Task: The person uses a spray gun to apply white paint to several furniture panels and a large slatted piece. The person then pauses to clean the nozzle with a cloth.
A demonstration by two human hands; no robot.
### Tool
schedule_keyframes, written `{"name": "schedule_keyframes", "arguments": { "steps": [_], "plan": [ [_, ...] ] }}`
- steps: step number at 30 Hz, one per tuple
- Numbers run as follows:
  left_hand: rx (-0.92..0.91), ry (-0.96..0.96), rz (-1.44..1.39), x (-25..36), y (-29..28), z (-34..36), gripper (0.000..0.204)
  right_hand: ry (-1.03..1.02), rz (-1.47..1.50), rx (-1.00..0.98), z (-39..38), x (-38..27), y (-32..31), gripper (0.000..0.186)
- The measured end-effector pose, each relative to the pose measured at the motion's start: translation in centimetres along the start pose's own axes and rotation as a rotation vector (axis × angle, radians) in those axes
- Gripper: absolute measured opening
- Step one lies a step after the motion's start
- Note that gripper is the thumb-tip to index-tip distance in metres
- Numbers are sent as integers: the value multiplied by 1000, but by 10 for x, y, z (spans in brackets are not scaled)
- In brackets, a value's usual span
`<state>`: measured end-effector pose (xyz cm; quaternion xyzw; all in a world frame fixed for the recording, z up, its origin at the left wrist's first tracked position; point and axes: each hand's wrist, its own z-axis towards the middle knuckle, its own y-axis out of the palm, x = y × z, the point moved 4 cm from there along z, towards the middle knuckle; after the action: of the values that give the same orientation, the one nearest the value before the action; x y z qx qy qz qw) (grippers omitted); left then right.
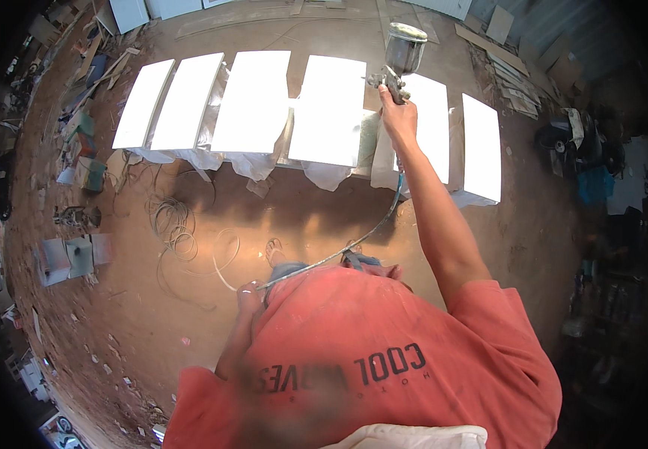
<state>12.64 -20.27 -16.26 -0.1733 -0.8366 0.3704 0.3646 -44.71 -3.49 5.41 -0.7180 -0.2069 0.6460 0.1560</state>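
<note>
My right hand [401, 118] is stretched forward and wrapped round the grip of a paint spray gun [389, 82]. A dark cup with a paint-stained lid [407, 33] sits on top of the gun. The gun is above the gap between two white panels [328, 111] at the right of the row. From its grip a thin air hose [316, 264] runs down and across my waist. Low at my left side, my left hand [249, 295] is closed round that hose. Several glossy white panels stand side by side in front of me, with plastic sheeting [327, 174] hanging below them.
Coiled hose [171, 217] lies on the dirt floor [264, 213] to the left. Beside it stand paint-smeared boards [77, 258]. Scrap wood [514, 78] is piled at the far right, and dark clutter [563, 142] lines the right side.
</note>
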Motion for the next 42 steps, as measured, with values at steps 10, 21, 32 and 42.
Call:
{"name": "schedule_keyframes", "arguments": {
  "steps": [10, 21, 32, 42],
  "plan": [
    [-96, 81, 59, -80, -85, 71, 19, 87, 22, 153, -81, -28, 17, 46],
    [-195, 177, 86, -117, -111, 94, 19, 187, -3, 444, -141, -3, 3, 56],
    [-160, 213, 153, -168, -105, 97, 15, 122, 84, 189, -188, -41, 82, 49],
    [-284, 154, 247, -158, -107, 99, 20, 251, 113, 477, -201, -6, 28, 51]
  ]
}}
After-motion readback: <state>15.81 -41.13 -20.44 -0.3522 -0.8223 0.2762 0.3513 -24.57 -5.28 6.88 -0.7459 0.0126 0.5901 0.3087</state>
